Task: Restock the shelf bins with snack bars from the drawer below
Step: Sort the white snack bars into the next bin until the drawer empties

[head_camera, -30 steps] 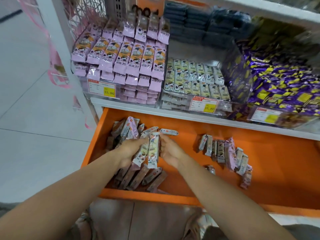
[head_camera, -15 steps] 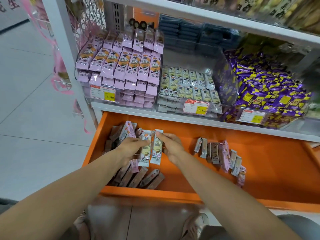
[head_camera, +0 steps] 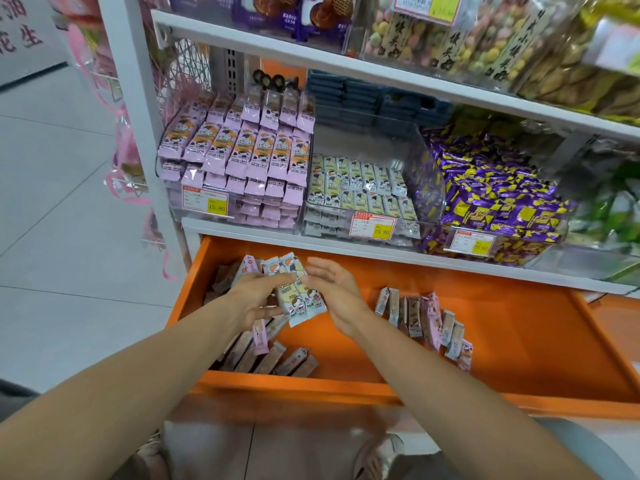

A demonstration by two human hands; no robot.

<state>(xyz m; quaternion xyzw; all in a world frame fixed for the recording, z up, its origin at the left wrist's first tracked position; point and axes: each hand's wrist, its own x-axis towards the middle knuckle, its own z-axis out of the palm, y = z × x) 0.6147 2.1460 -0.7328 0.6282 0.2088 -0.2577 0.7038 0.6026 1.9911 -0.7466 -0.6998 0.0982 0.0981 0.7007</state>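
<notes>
Cream bars: a small bundle of cream-wrapped snack bars point(head_camera: 296, 292) stands upright between both hands. It is over the rear left part of the orange drawer point(head_camera: 346, 386) and clear of the drawer's floor.
Just changed: a second ago both hands were low in the drawer's left pile, squaring these bars together. Since then the bundle has risen toward the drawer's back edge, and the view has tilted up to show the shelves above the drawer.
Left hand: the left hand point(head_camera: 254, 297) has its thumb and fingers closed on the bundle's left side and carries it.
Right hand: the right hand point(head_camera: 334, 292) has fairly straight fingers and its palm laid against the bundle's right edge. It steadies the bundle rather than clasping it.
Matching bin: the clear bin of cream bars point(head_camera: 360, 192) sits above the drawer's middle, with bare space behind its rows.
Pink bin: the bin of pink bars point(head_camera: 242, 161) sits above the drawer's left end and is stacked high.
Left in drawer: a loose pile of brown and pink bars point(head_camera: 263, 355) lies at the drawer's front left. A row of bars point(head_camera: 426, 320) stands right of the drawer's middle.
Meaning: gathering looks finished and the carry up to the cream bin has likely begun. With stock still in the drawer, restocking seems far from complete.
</notes>
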